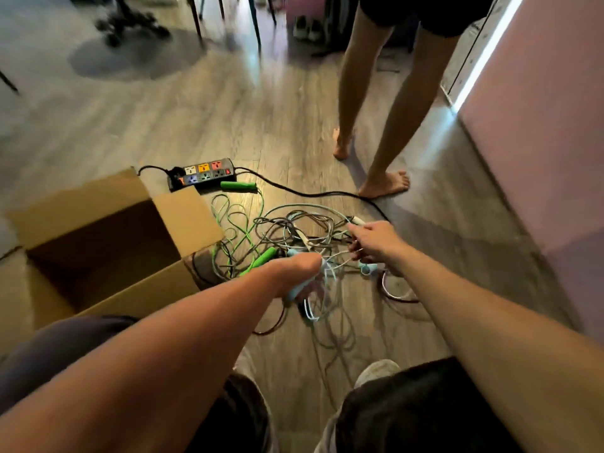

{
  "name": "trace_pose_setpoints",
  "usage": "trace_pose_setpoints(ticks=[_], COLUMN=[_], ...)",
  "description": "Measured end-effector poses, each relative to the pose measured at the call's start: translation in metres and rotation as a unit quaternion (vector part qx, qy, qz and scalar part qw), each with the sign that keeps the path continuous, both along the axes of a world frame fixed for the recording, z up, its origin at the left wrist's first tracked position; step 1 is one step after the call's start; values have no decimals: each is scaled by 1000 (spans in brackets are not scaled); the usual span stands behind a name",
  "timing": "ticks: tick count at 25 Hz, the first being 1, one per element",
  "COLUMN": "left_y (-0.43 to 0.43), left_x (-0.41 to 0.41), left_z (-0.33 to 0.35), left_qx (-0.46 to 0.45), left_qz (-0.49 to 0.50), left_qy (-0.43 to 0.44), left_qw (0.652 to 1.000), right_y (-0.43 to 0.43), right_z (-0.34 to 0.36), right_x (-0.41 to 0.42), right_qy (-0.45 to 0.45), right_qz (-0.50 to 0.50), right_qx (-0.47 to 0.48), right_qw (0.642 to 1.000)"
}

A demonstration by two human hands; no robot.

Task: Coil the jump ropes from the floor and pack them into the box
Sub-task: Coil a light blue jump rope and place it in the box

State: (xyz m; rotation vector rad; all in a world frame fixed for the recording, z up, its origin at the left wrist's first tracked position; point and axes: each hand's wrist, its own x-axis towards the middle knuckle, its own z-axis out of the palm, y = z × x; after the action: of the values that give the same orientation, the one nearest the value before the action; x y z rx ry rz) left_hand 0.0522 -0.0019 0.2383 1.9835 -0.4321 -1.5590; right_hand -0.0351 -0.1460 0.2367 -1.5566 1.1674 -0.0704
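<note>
Currently left hand (294, 273) is closed around a pale blue handle (295, 294); right hand (372, 243) pinches a pale cord (336, 256) above the tangled ropes (287, 230) on the floor beside the open box (170, 282). Advice: draw one cord free slowly, loop evenly, avoid snagging the green rope (235, 223) or power strip (202, 173).

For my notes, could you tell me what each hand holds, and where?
Left hand grips the light blue plastic jump-rope handle; right hand pinches its thin pale cord.

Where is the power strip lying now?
The power strip lies on the floor just beyond the open cardboard box, left of centre, beside a green rope handle.
</note>
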Motion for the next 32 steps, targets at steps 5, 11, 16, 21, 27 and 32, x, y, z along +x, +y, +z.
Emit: trace_pose_setpoints(ticks=[5,11,16,21,27,32], left_y=[45,39,24,9,-7,-11], left_x=[18,20,40,52,61,67], left_z=[116,181,177,150,162,165], left_qx=[-87,-230,-253,-281,-282,-271], left_qz=[-118,-142,-45,10,-62,-74], left_qy=[-174,-186,-245,-237,-197,-215], left_qw=[974,945,935,930,937,935], right_y=[-10,19,24,-13,-4,-1], right_z=[112,151,156,164,162,166], right_x=[-21,-12,-4,-3,19,29], right_qy=[-125,-184,-184,-158,-178,-198], right_qz=[-126,109,226,229,266,242], right_qx=[-83,-59,-141,-190,-238,-202], right_qw=[981,975,946,941,917,928])
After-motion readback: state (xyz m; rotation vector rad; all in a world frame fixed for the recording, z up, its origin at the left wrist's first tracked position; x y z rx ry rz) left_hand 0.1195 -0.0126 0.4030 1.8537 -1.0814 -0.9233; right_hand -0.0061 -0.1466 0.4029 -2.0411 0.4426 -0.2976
